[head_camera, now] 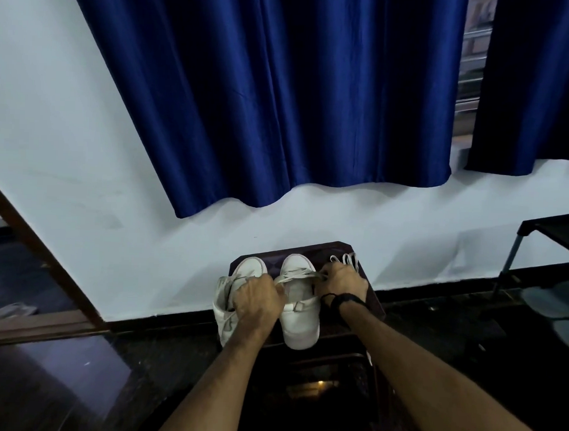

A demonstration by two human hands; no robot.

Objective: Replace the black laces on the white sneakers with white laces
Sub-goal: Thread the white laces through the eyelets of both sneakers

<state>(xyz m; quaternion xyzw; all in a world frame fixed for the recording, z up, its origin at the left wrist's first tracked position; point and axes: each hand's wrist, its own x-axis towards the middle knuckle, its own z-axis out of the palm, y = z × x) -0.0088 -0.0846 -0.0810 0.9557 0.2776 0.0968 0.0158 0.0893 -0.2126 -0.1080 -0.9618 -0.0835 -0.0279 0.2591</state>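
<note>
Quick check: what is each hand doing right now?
Left hand: closed on the right sneaker's white lace.
Right hand: closed, pinching the same lace.

Two white sneakers side by side on my dark stool, toes pointing at the wall. The left sneaker [232,291] leans a bit outward, tongue area open. The right sneaker [299,299] sits flat and upright with a white lace [302,275] crossing its front. A loose bundle of white laces [346,259] lies just right of it.
</note>
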